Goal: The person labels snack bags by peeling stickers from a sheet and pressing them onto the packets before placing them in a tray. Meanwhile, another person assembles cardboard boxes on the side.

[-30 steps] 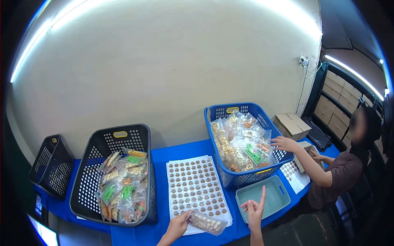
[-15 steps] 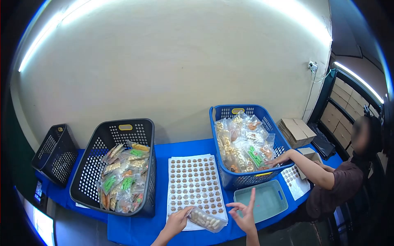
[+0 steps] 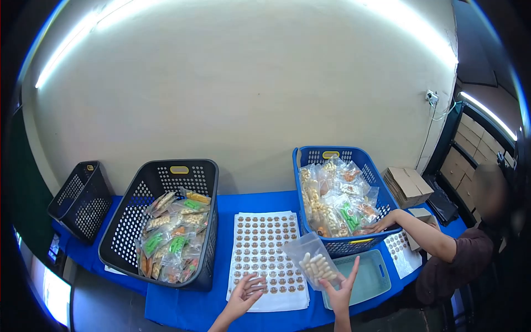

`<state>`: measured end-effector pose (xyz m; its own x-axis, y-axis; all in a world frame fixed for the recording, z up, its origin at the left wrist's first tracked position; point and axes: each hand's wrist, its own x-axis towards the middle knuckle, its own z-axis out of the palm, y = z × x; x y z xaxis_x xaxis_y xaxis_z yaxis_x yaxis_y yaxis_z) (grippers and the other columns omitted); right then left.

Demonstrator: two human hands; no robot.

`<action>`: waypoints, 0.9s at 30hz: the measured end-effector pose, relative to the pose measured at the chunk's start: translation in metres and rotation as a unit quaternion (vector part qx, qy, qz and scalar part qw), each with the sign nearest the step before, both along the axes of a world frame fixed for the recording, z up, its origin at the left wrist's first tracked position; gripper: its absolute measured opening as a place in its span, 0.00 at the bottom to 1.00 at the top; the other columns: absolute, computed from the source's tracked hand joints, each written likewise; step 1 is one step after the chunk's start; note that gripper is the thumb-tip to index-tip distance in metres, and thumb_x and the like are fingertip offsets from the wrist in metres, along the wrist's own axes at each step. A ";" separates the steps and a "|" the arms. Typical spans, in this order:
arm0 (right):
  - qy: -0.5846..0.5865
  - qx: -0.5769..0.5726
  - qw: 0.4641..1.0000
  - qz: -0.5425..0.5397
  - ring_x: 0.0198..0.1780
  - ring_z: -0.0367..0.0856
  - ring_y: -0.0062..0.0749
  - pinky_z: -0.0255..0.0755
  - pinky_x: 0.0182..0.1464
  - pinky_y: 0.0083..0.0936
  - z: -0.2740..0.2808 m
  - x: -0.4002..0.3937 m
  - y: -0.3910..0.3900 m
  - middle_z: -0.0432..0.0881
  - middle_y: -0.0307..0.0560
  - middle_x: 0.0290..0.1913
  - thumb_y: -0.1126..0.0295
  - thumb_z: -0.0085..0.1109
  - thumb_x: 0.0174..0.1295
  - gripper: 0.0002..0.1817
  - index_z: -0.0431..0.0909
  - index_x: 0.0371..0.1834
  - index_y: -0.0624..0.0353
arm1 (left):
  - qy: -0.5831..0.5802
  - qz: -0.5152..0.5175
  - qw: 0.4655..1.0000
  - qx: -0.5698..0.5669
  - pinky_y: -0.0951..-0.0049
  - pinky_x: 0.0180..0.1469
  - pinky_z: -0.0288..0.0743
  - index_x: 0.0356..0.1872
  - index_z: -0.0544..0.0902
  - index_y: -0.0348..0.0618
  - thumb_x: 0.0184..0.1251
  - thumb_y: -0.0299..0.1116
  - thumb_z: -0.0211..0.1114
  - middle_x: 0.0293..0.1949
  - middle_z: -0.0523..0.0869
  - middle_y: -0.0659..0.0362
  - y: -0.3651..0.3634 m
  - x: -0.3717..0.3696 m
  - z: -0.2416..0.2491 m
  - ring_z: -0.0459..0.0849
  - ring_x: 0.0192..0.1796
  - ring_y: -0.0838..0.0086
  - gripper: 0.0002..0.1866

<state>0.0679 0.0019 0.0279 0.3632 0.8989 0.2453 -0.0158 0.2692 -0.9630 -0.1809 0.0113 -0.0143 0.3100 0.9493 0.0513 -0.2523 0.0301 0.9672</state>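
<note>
A clear plastic bag of pale, oblong pieces (image 3: 316, 264) hangs upright from near the sticker sheet to the green tray. My right hand (image 3: 341, 288) holds its lower right corner between thumb and fingers, with the index finger stretched up. Over the lower part of the sheet of round brown stickers (image 3: 265, 243) is my left hand (image 3: 245, 295), its fingers apart and nothing in it. The pale green tray (image 3: 381, 288) lies partly behind the bag and my right hand.
A black basket (image 3: 130, 193) of filled bags stands left, a blue basket (image 3: 298, 182) of filled bags right. A smaller black basket (image 3: 83, 205) is far left. At the right, a co-worker (image 3: 459, 265) reaches into the blue basket. Cardboard (image 3: 408, 185) lies behind.
The bag has passed from my left hand to my right hand and turned from lying slanted to upright. My left hand has opened. The view has shifted slightly.
</note>
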 end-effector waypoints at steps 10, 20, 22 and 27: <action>-0.436 0.071 0.895 0.051 0.42 0.77 0.32 0.67 0.52 0.28 -0.024 -0.057 0.003 0.77 0.54 0.43 0.81 0.65 0.45 0.60 0.19 0.66 0.56 | 0.060 0.027 0.996 0.054 0.69 0.61 0.61 0.59 0.59 0.36 0.58 0.25 0.60 0.56 0.70 0.53 -0.009 0.012 -0.024 0.69 0.59 0.71 0.28; -0.219 0.063 0.952 0.203 0.36 0.78 0.29 0.68 0.45 0.30 -0.080 -0.086 0.029 0.79 0.49 0.37 0.72 0.64 0.50 0.53 0.28 0.67 0.65 | -0.262 0.314 0.911 0.052 0.66 0.47 0.76 0.55 0.64 0.38 0.65 0.39 0.53 0.46 0.76 0.55 -0.013 -0.074 0.020 0.78 0.46 0.67 0.21; -0.327 0.057 0.919 0.212 0.33 0.77 0.35 0.68 0.42 0.32 -0.127 -0.097 0.038 0.78 0.50 0.34 0.69 0.62 0.50 0.48 0.38 0.67 0.65 | -0.230 0.371 0.897 0.065 0.66 0.42 0.78 0.56 0.63 0.38 0.68 0.41 0.49 0.46 0.76 0.54 -0.024 -0.091 0.027 0.78 0.45 0.67 0.21; -0.471 -0.067 0.821 0.315 0.38 0.75 0.42 0.65 0.42 0.38 -0.232 -0.117 0.019 0.78 0.50 0.37 0.65 0.60 0.51 0.44 0.42 0.67 0.63 | -0.278 0.435 0.855 0.051 0.66 0.51 0.73 0.58 0.61 0.39 0.68 0.40 0.48 0.51 0.74 0.55 -0.048 -0.116 0.014 0.75 0.51 0.67 0.22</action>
